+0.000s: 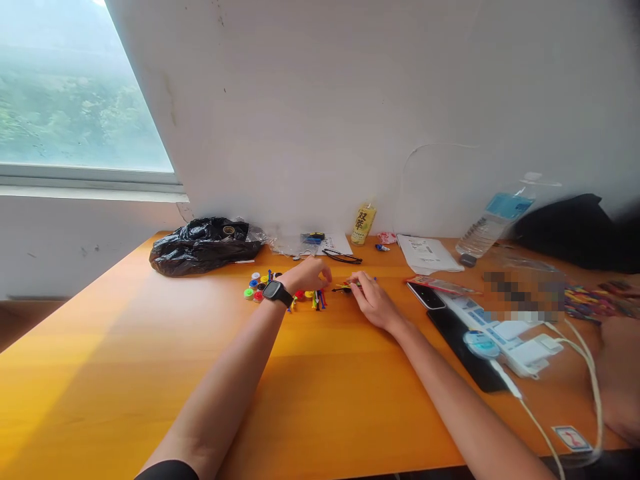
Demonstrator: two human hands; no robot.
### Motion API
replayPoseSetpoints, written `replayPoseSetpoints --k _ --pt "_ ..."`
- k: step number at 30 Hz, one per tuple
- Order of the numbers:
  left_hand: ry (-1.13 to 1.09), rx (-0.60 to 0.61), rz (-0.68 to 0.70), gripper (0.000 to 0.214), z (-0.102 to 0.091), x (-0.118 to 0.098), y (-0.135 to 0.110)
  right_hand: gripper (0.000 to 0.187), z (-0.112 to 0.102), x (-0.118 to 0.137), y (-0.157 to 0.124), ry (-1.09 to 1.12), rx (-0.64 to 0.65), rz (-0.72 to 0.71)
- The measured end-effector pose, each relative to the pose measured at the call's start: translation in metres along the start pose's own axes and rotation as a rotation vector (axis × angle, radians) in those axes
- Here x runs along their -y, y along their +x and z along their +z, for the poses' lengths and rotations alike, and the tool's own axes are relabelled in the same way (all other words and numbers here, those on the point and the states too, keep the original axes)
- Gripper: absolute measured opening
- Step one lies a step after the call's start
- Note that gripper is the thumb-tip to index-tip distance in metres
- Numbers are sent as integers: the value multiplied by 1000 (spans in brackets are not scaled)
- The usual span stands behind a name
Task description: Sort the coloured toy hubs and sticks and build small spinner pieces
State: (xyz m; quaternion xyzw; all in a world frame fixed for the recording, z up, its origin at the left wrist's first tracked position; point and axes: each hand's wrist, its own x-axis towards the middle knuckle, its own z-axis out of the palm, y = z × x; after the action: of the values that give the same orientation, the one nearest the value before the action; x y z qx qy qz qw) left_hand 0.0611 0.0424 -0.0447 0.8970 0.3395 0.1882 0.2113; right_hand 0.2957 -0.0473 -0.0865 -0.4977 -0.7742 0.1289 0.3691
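Note:
My left hand (311,273), with a black watch (278,291) on the wrist, hovers over a group of small plastic parts. Its fingers are bent inward and their tips are partly hidden, so what they hold does not show. Below and beside it lie round coloured caps (257,295) and several thin coloured sticks (319,301). My right hand (371,300) is low over the table to the right, fingers curled at a few small dark, yellow and green pieces (343,289). Those pieces are too small to name exactly.
A black plastic bag (205,247) lies back left. Along the wall are glasses (343,257), a yellow drink bottle (363,225) and papers (429,253). To the right are a water bottle (495,217), a phone (426,296), a power strip (517,347) with cables, and another person's arm (620,373).

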Motion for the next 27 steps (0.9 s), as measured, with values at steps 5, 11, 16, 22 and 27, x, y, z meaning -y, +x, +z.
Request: replayPoseSetpoints --k 5,11,16,22,27 --pt "-152 -149 28 27 -8 -11 4 21 -8 16 21 323 -241 142" --pt "-562 -385 147 36 -18 -30 8 28 -15 41 83 993 -37 465" --pt "-569 -570 78 29 -19 -23 11 25 4 46 117 1105 127 453" --pt "-516 -556 15 21 -13 -10 10 37 27 22 119 620 -96 340" --pt "-640 -555 4 31 -6 -8 8 28 14 18 113 491 5 117"
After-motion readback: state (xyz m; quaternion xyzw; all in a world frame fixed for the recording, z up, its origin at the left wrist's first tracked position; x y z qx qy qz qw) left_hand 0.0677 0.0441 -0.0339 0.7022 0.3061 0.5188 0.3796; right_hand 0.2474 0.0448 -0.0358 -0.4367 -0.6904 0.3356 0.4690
